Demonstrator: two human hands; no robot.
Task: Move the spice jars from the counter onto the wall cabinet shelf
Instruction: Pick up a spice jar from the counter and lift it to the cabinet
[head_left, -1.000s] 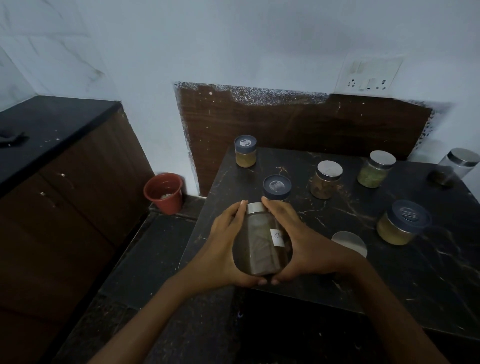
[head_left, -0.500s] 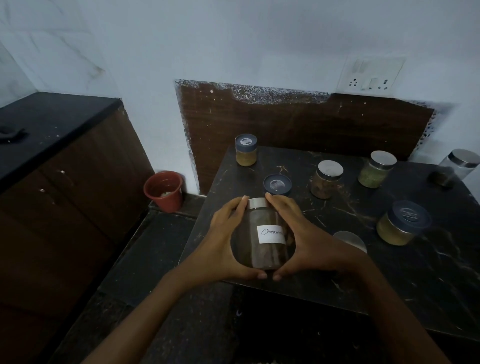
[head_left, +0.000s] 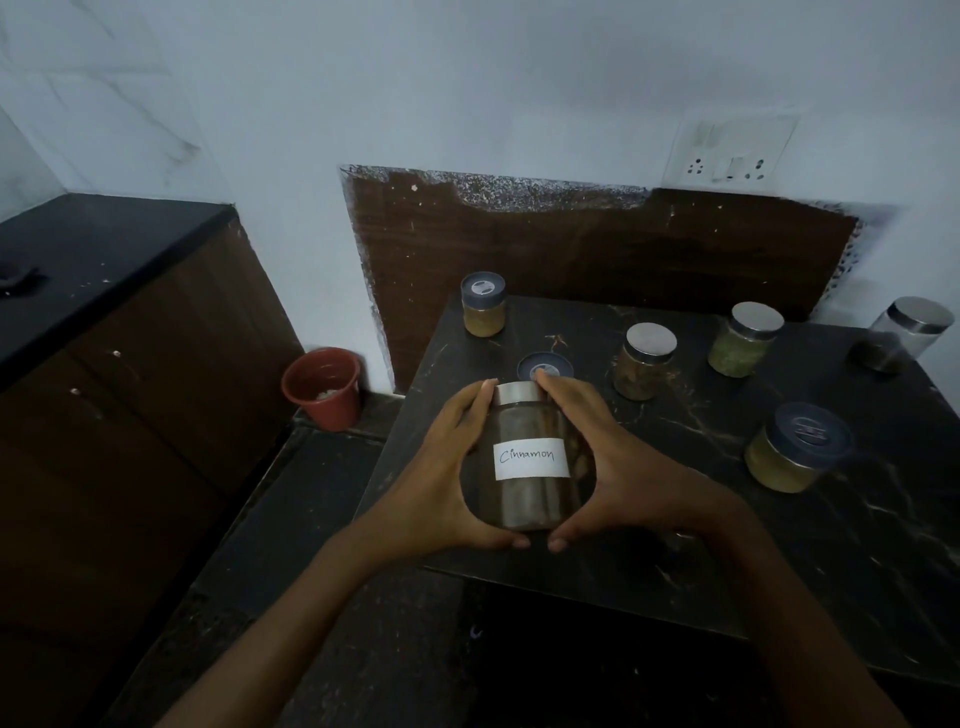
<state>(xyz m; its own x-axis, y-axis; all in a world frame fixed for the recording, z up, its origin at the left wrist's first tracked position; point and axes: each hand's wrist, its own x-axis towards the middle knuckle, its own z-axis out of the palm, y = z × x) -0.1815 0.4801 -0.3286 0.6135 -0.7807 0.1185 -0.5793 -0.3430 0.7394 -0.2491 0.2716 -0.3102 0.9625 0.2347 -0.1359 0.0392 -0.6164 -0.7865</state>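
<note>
I hold a clear jar of brown spice (head_left: 527, 457) with a silver lid and a white label reading "Cinnamon". My left hand (head_left: 441, 473) cups its left side and my right hand (head_left: 613, 467) cups its right side, above the near left part of the dark marbled counter (head_left: 779, 545). Several other spice jars stand on the counter: a grey-lidded yellow jar (head_left: 483, 304) at the back left, a silver-lidded brown jar (head_left: 644, 360), a silver-lidded green jar (head_left: 746, 339), a nearly empty clear jar (head_left: 901, 335) at the far right, and a wide grey-lidded yellow jar (head_left: 795, 447). A grey lid (head_left: 544, 367) shows just behind my fingertips. No wall cabinet is in view.
A red pot (head_left: 323, 387) stands on the floor by the wall, left of the counter. A brown cabinet with a black top (head_left: 93, 270) fills the left side. A wall socket plate (head_left: 730, 150) sits above the brown backboard (head_left: 597, 249).
The jar has been turned in my hands, so its label went from the right edge to facing me in full. The jar has also risen slightly.
</note>
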